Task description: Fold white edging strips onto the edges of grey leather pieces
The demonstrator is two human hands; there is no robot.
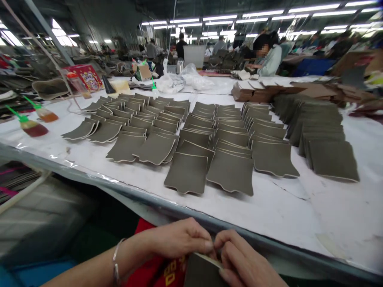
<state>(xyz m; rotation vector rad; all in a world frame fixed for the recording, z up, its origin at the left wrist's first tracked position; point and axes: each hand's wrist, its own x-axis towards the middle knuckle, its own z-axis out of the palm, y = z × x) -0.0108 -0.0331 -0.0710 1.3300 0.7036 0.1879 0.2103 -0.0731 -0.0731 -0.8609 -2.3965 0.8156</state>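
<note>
grey-brown panel (pixel 201 275) pinched at its pale edge (pixel 207 259)

your left hand (pixel 182 239) is closed at the top edge of the panel, thumb and fingers pressed together; your right hand (pixel 242 257) grips the same panel toward its right corner, thumb on its face. your fingertips almost meet. the panel sits low in front of you, its bottom running out of view, over red cloth (pixel 169 273) with yellow lettering. a bracelet (pixel 115 261) circles your left wrist.

just beyond your knuckles runs the front edge (pixel 269 241) of the counter (pixel 80 157); whether you touch it, you cannot tell. past that edge you have a strip of white surface, narrowest before the middle rows and broader on your right.

then come rows of overlapping panels (pixel 185 173), their pale rims curling up, with slim gaps between rows. a tighter stack (pixel 332 159) stands to their right. on your far left, two green-tipped bottles (pixel 32 126) lie near the counter's edge. farther back are a red box (pixel 89 77) and, across the counter, another person (pixel 271 59).
</note>
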